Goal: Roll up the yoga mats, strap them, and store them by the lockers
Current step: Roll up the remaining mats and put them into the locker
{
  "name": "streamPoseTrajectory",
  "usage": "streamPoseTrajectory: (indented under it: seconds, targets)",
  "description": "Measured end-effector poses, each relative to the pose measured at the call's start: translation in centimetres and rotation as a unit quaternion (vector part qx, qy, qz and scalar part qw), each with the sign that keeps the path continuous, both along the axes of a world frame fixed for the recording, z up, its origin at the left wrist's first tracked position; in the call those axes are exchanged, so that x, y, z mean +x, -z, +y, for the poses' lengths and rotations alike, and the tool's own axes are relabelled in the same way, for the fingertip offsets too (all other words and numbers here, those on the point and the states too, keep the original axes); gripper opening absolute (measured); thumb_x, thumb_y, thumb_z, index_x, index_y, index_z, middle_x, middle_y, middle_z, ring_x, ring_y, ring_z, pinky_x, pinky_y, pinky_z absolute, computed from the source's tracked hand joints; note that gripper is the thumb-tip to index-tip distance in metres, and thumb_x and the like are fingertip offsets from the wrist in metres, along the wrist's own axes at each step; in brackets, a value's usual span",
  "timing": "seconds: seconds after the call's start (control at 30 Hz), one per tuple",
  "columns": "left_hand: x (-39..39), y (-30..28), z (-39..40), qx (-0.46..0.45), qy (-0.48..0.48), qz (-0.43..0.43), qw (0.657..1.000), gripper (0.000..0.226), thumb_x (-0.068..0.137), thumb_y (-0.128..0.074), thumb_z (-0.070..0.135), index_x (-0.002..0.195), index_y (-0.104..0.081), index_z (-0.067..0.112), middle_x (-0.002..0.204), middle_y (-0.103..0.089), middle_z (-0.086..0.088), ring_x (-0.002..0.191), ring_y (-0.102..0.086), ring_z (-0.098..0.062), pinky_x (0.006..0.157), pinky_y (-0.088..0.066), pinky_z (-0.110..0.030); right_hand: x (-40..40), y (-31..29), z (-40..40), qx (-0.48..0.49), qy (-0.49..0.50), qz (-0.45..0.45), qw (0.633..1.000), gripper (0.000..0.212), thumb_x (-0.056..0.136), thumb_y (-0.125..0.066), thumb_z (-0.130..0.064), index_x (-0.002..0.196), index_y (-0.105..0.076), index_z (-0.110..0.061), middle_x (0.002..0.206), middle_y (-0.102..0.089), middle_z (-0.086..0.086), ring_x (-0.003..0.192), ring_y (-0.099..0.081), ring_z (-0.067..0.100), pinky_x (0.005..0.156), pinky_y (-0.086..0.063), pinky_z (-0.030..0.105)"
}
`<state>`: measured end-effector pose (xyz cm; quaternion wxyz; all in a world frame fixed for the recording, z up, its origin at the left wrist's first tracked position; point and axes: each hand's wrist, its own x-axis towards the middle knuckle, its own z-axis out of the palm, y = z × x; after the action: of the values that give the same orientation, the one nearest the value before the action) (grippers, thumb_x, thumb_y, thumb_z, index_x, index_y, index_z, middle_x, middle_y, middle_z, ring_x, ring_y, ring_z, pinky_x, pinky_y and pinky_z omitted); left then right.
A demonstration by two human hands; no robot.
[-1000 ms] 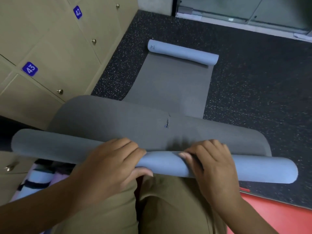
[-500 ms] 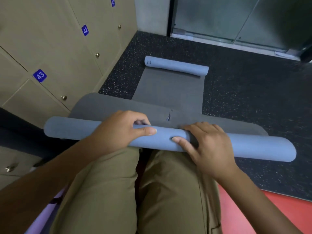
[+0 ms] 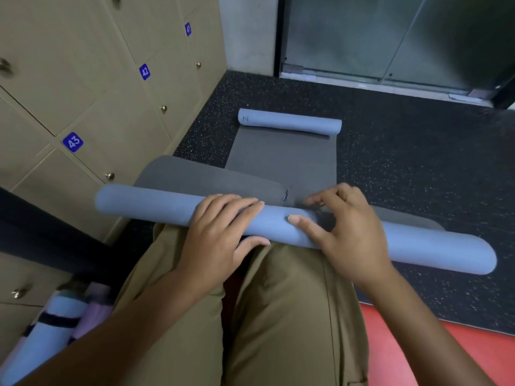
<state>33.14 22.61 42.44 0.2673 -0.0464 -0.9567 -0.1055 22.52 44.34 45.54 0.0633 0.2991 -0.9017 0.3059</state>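
Observation:
A blue-grey yoga mat roll [image 3: 147, 203] lies across my knees, its unrolled grey part [image 3: 211, 178] stretching away over the dark floor. My left hand [image 3: 220, 232] wraps over the roll's middle, fingers on top and thumb beneath. My right hand [image 3: 348, 227] presses on the roll just to the right, fingers spread, thumb along the roll. The far end of the mat is curled into a small blue roll [image 3: 289, 125]. Two rolled mats with dark straps [image 3: 55, 321] stand at the lower left by the lockers [image 3: 83, 87].
Beige lockers numbered 41, 42 and 43 line the left side. A dark bench edge [image 3: 41, 240] runs below them. Black speckled rubber floor [image 3: 418, 168] spreads ahead, a red floor strip [image 3: 446, 355] lies at lower right, and glass doors [image 3: 390, 37] close the back.
Both hands have rolled the mat further away from me, so less flat grey mat remains beyond the roll. The camera has tilted up, showing more of the lockers and glass doors.

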Motion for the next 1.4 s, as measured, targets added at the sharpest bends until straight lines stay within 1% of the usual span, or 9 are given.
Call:
streamPoseTrajectory:
  seconds: [0.13, 0.33, 0.5, 0.63, 0.8, 0.93, 1.07, 1.2, 1.4]
  targets:
    - [-0.5, 0.5, -0.6, 0.005, 0.005, 0.015, 1.0, 0.047, 0.098, -0.061, 0.049, 0.117, -0.073, 0.008, 0.114, -0.072, -0.001, 0.102, -0.064, -0.026, 0.092, -0.048, -0.038, 1.3, 1.7, 0.0, 0.053, -0.012, 0.197, 0.979, 0.033, 0.1, -0.06, -0.044, 0.102, -0.071, -0.013, 0.099, -0.062, 0.003, 0.088, -0.055, 0.029, 0.076, -0.044, 0.042]
    - [-3.4, -2.1, -1.6, 0.099, 0.013, -0.146, 0.984, 0.048, 0.092, -0.047, 0.061, 0.108, -0.072, 0.023, 0.098, -0.069, 0.009, 0.091, -0.062, -0.019, 0.081, -0.046, -0.036, 1.3, 2.8, 0.6, 0.127, -0.009, 0.209, 0.97, 0.054, 0.1, -0.057, -0.052, 0.131, -0.064, -0.008, 0.121, -0.065, 0.008, 0.113, -0.06, 0.031, 0.107, -0.042, 0.049]
    - [-5.9, -3.6, -2.4, 0.183, 0.011, -0.278, 0.943, 0.044, 0.082, -0.049, 0.07, 0.095, -0.068, 0.032, 0.09, -0.07, 0.011, 0.087, -0.064, -0.01, 0.083, -0.051, -0.042, -0.7, 2.5, 0.4, 0.14, -0.004, 0.189, 0.972, 0.052, 0.102, -0.044, -0.058, 0.12, -0.065, -0.015, 0.107, -0.065, 0.002, 0.095, -0.06, 0.03, 0.092, -0.042, 0.044]
    - [-7.0, -4.3, -2.1, 0.19, -0.022, -0.262, 0.946, 0.045, 0.078, -0.052, 0.075, 0.099, -0.068, 0.04, 0.095, -0.071, 0.018, 0.092, -0.065, -0.006, 0.085, -0.053, -0.039, -2.4, 2.0, 0.1, 0.168, 0.008, 0.155, 0.973, 0.052, 0.101, -0.033, -0.061, 0.112, -0.065, -0.022, 0.093, -0.065, 0.0, 0.086, -0.06, 0.028, 0.078, -0.039, 0.042]
    - [-6.6, -3.1, -0.7, -0.004, 0.018, 0.022, 1.0, 0.038, 0.096, -0.058, 0.048, 0.115, -0.073, 0.018, 0.112, -0.071, 0.003, 0.103, -0.063, -0.026, 0.095, -0.047, -0.043, -4.4, 0.8, -0.5, 0.156, -0.003, 0.011, 0.988, 0.069, 0.092, -0.01, -0.074, 0.106, -0.06, -0.027, 0.091, -0.067, -0.001, 0.086, -0.063, 0.026, 0.074, -0.041, 0.038]
    - [-7.1, -1.3, -2.0, -0.216, 0.027, -0.004, 0.976, 0.073, 0.091, -0.053, 0.064, 0.136, -0.058, 0.007, 0.125, -0.062, -0.008, 0.109, -0.059, -0.034, 0.102, -0.044, -0.05, -5.5, 0.3, -0.7, 0.169, -0.009, -0.032, 0.985, 0.068, 0.094, -0.012, -0.078, 0.105, -0.059, -0.031, 0.095, -0.067, -0.003, 0.09, -0.063, 0.025, 0.076, -0.048, 0.04]
    - [-8.7, -1.6, -2.8, -0.267, 0.057, 0.017, 0.962, 0.062, 0.092, -0.049, 0.063, 0.124, -0.061, 0.011, 0.111, -0.064, -0.006, 0.093, -0.06, -0.031, 0.086, -0.048, -0.045, -5.3, 1.1, -0.6, 0.152, 0.008, -0.015, 0.988, 0.062, 0.098, -0.013, -0.069, 0.109, -0.062, -0.032, 0.104, -0.058, -0.008, 0.095, -0.06, 0.02, 0.072, -0.044, 0.036]
    - [-11.1, -4.0, -3.0, -0.252, 0.107, -0.039, 0.961, 0.049, 0.092, -0.047, 0.06, 0.104, -0.063, 0.015, 0.092, -0.062, -0.004, 0.08, -0.058, -0.03, 0.071, -0.047, -0.042, -4.8, 2.8, -0.1, 0.125, 0.063, 0.097, 0.985, 0.062, 0.102, -0.017, -0.062, 0.104, -0.065, -0.023, 0.091, -0.059, -0.001, 0.086, -0.057, 0.026, 0.067, -0.04, 0.037]
    - [-13.2, -6.0, -2.9, -0.101, 0.097, -0.31, 0.941, 0.042, 0.097, -0.049, 0.062, 0.097, -0.051, 0.02, 0.093, -0.059, 0.001, 0.089, -0.056, -0.028, 0.079, -0.047, -0.043, -5.8, 3.4, 0.8, 0.165, 0.092, 0.143, 0.972, 0.067, 0.102, -0.018, -0.068, 0.108, -0.062, -0.017, 0.091, -0.062, 0.005, 0.086, -0.057, 0.031, 0.084, -0.042, 0.044]
